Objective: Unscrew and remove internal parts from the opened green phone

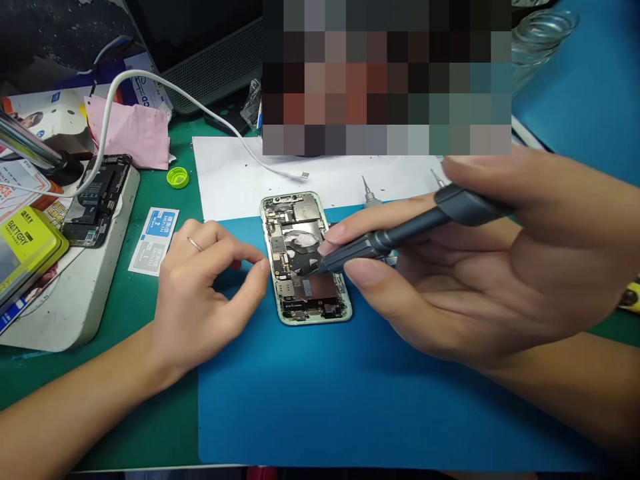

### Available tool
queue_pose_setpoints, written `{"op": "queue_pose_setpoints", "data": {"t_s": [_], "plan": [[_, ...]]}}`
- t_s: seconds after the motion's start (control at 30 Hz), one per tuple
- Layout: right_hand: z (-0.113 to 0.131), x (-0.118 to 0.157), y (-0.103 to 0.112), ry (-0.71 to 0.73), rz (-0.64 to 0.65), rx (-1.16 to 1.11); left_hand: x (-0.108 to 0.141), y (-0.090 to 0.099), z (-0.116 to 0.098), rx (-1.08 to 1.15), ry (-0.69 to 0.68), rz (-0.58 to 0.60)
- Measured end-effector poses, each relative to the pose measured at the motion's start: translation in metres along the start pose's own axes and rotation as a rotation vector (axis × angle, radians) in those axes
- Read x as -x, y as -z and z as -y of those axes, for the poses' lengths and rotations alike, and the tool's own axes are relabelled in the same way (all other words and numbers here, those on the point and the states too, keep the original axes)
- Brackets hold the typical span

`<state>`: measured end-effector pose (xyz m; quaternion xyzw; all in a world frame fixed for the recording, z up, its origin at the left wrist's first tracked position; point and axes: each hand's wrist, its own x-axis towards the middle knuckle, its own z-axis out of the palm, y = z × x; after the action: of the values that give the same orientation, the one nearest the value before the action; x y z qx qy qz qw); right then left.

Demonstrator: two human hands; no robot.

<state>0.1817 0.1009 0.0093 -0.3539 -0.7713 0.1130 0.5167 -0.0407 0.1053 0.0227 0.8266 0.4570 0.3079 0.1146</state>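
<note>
An opened phone (313, 290) lies on the blue mat (310, 400), its inner parts showing inside a pale green frame. My right hand (450, 267) grips a dark pen-like tool (415, 227), whose tip points down over the middle of the phone. At the phone's left edge is my left hand (210, 287), thumb and forefinger brought close together against the frame; whether something small is between them I cannot make out. A ring is on one of its fingers.
White paper (225, 180) lies behind the phone, with a white cable (200, 105) arching over it and screwdriver tips (369, 191) near the right hand. At left are a second opened phone (95, 200), a green cap (177, 177), a label card (154, 241) and a yellow battery box (30, 247).
</note>
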Motion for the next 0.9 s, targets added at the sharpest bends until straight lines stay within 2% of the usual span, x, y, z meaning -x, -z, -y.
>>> {"op": "queue_pose_setpoints", "data": {"t_s": [0.1,0.17,0.23,0.43,0.6,0.67,0.73,0.83,0.9], "plan": [[-0.002,0.005,-0.007,0.011,-0.161,0.003,0.006,0.003,0.002,-0.166,-0.173,0.076],[-0.003,0.009,-0.008,-0.002,-0.166,0.044,0.009,0.005,0.003,-0.280,-0.267,0.131],[-0.005,0.012,-0.007,-0.013,-0.154,0.036,0.011,0.007,0.005,-0.326,-0.300,0.166],[-0.003,0.008,-0.007,0.024,-0.164,-0.025,0.015,0.010,0.002,-0.261,-0.223,0.236],[-0.002,0.005,-0.008,0.097,-0.076,-0.156,0.018,0.006,0.000,-0.244,-0.159,0.276],[-0.004,0.005,-0.007,0.093,-0.061,-0.171,0.018,0.004,-0.001,-0.198,-0.118,0.271],[-0.005,0.006,-0.006,0.057,-0.053,-0.148,0.019,0.002,-0.001,-0.103,-0.112,0.209],[-0.006,0.007,-0.008,0.002,-0.113,-0.086,0.022,-0.001,-0.003,0.051,-0.184,0.102],[-0.005,0.007,-0.010,-0.006,-0.151,-0.104,0.024,-0.002,-0.005,0.086,-0.233,0.087]]}}
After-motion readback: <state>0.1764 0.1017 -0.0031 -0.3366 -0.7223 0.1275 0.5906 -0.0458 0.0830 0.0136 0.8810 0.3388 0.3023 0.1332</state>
